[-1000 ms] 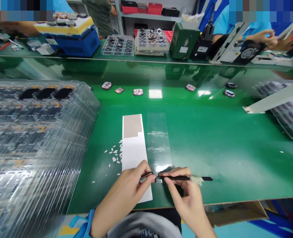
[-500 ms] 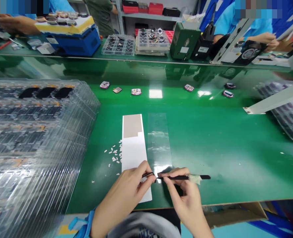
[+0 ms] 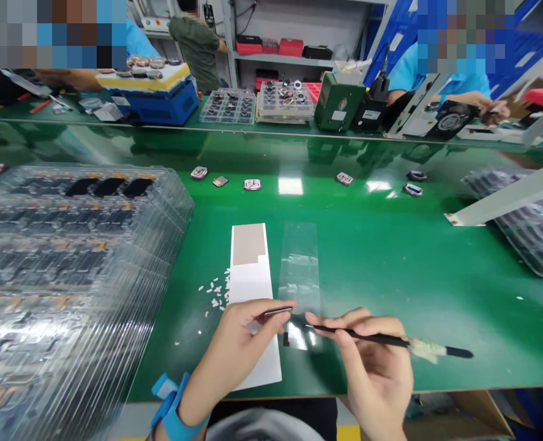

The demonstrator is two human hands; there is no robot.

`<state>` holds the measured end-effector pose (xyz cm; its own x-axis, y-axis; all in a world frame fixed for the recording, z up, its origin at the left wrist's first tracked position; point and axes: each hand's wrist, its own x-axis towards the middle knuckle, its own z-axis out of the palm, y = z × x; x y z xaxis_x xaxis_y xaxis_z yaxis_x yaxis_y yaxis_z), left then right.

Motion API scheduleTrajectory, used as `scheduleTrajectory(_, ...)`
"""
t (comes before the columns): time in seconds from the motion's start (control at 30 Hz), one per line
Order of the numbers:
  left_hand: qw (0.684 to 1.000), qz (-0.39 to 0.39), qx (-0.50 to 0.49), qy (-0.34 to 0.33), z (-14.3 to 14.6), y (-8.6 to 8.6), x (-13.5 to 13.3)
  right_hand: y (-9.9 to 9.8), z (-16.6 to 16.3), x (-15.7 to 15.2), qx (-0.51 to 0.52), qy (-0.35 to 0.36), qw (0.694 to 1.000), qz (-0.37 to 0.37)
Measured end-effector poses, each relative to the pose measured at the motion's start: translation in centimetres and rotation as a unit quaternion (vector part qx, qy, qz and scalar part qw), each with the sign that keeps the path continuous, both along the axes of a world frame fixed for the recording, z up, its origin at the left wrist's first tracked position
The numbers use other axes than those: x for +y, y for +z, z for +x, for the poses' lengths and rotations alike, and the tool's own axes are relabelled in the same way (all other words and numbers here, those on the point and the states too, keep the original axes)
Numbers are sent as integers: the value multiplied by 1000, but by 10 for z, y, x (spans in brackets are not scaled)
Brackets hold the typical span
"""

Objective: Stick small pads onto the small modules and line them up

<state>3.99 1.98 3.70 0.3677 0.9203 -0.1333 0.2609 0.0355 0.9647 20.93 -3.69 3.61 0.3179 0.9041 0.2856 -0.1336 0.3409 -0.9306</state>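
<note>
My left hand [image 3: 234, 343] pinches a small dark flat part [image 3: 277, 312] over the lower end of a white paper strip [image 3: 251, 288]. My right hand [image 3: 372, 361] grips black tweezers [image 3: 381, 339] with tape wrapped near their rear end; the tip points left and stops a little short of the part. A clear film strip [image 3: 299, 269] lies right of the paper, with a small dark piece [image 3: 295, 339] showing at its near end, below the tweezers' tip. The paper strip has a grey patch [image 3: 248, 243] at its far end.
A tall stack of clear blister trays [image 3: 69, 269] fills the left. Small white scraps [image 3: 213, 291] lie beside the paper. Several small pink devices [image 3: 253, 184] sit along the far belt. More trays [image 3: 532, 226] and a white bar [image 3: 505, 199] stand at the right. Other people work across the line.
Both hands have risen slightly off the table and drawn apart. The tweezers' tip has pulled right, away from the part in my left fingers. The view has tilted up.
</note>
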Motion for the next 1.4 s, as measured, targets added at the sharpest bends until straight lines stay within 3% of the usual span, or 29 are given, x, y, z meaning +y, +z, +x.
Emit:
scheduleTrajectory(0.13,998,35,-52,22,0,4,1,15,-16,13,-17,18,997,75)
scheduleTrajectory(0.3,994,105,-20,34,-1,6,4,18,-36,24,-41,17,992,115)
scheduleTrajectory(0.63,991,132,10,-28,-1,1,3,13,-43,31,-83,-33,990,106)
scheduleTrajectory(1.4,993,115,5,-11,-5,2,0,2,-47,36,-90,-34,991,91)
